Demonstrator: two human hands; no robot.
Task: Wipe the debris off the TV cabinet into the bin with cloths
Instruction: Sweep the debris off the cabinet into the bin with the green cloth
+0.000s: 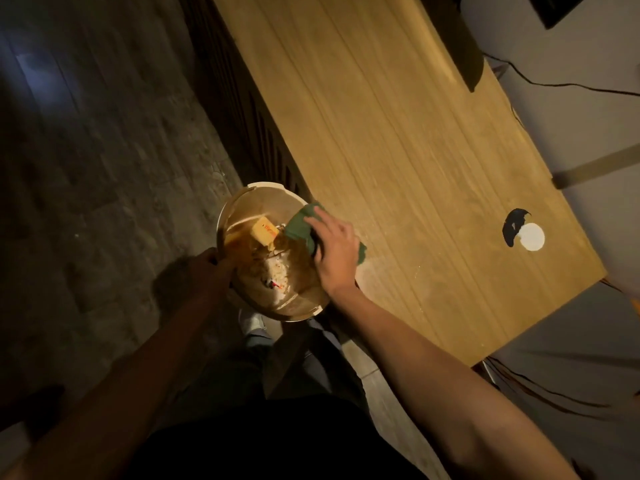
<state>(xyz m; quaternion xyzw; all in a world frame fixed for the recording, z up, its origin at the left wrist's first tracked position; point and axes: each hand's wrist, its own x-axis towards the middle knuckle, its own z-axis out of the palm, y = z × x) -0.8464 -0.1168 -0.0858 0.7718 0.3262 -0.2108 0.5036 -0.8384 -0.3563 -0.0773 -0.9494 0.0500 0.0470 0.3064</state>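
At the near front edge of the wooden TV cabinet [398, 133], a round pale bin [242, 202] is held just below the level of the cabinet top, its rim right against the cabinet's edge. The left hand [207, 263] grips the bin's rim on the side away from the cabinet, fingers curled over the lip; it sits in shadow, so the exact finger placement is hard to read. The right hand [334, 249] lies on a green cloth [299, 225], palm down, its fingers [320, 221] stretched fairly straight and pressing the cloth, which hangs partly over the cabinet edge and into the bin's mouth. One corner of the cloth shows on the far side of the hand, still on the cabinet top.

Inside the bin are a yellow box [265, 230] with red print, pale crumbs and scraps [273, 271], and a small red-and-white piece near the bottom. Faint specks of dust lie on the cabinet top near the cloth.

Farther right on the cabinet is a white disc [531, 237] touching a black shape [512, 223]. A dark TV base [460, 39] stands at the back, and a black cable [554, 85] runs along the wall behind. The floor [104, 150] to the left is dark wood-patterned planks
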